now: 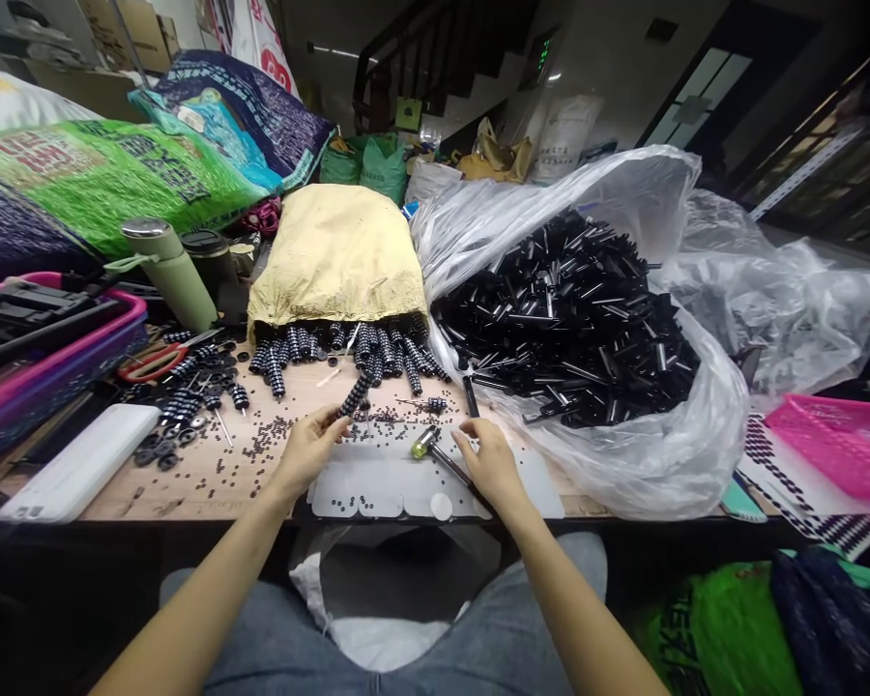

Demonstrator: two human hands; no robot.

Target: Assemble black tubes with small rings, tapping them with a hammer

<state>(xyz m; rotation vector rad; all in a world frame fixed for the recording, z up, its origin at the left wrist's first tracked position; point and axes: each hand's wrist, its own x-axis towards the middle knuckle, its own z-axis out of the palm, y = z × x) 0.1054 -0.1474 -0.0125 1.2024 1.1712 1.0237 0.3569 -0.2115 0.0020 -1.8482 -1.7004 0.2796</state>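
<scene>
My left hand [310, 447] is closed around the lower end of a black ribbed roller with pale dots [355, 394], which tilts up and to the right. My right hand [489, 462] has its fingertips at the lower end of a slim black plastic handle [471, 394] that points away from me. Between the hands lies a small hammer with a yellowish head [425, 443]; its handle runs under my right hand. Past my left hand, more dotted rollers [381, 353] spill from a yellow sack [340, 253]. A metal-tipped roller [435, 404] lies apart.
A clear plastic bag [623, 474] full of black handles [572, 319] takes up the right. Tiny black rings [268, 435] are scattered across the table. At left are red-handled scissors [152, 362], a white box [83, 462], a green bottle [170, 275] and a pink-rimmed basket [134, 307].
</scene>
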